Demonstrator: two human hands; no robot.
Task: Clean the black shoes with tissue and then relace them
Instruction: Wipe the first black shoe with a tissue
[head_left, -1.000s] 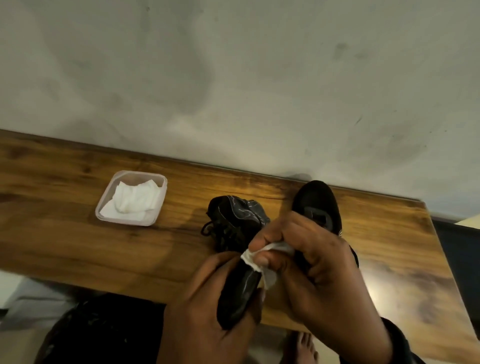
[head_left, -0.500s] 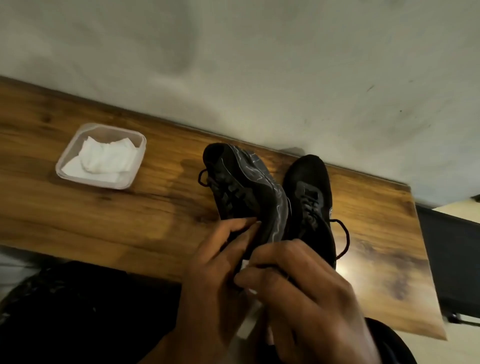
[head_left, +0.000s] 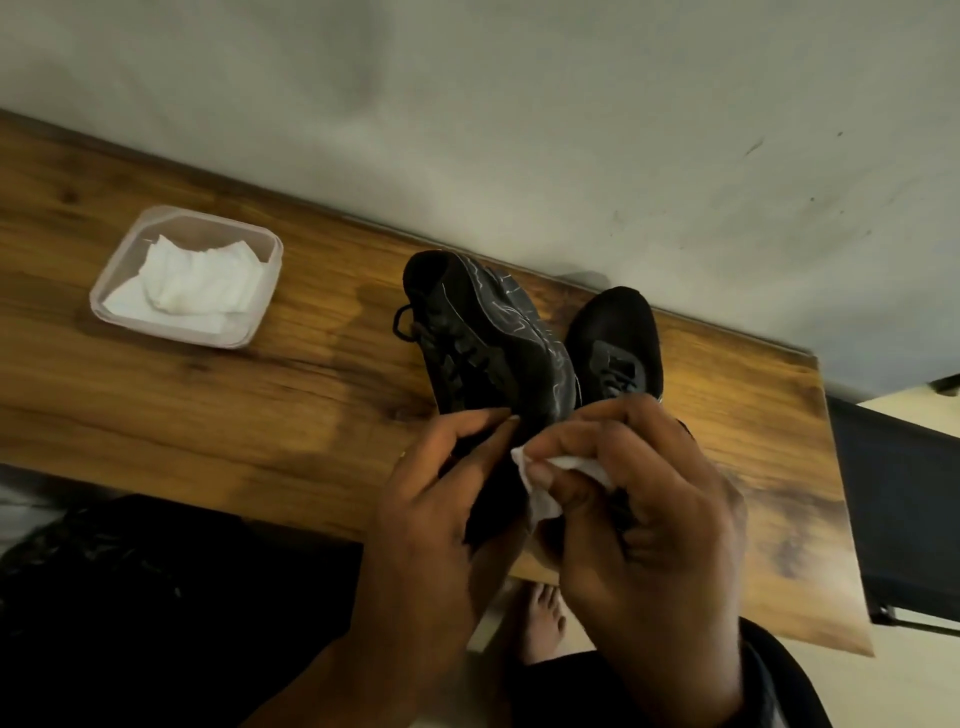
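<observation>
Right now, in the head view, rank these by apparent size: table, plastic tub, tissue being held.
1. table
2. plastic tub
3. tissue, partly hidden by the right hand, yet clearly smallest

No writing, brand, number or sign can be read on the tilted shoe (head_left: 493, 343), the flat shoe (head_left: 618, 332), the tissue (head_left: 537, 493), the tub (head_left: 124, 260) or the table (head_left: 208, 415).

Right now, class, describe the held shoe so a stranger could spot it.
Start at the wooden table. Two black shoes sit right of its middle. Pick the left shoe: unlike the right shoe, it is tipped sideways, grey streaks showing.
</observation>
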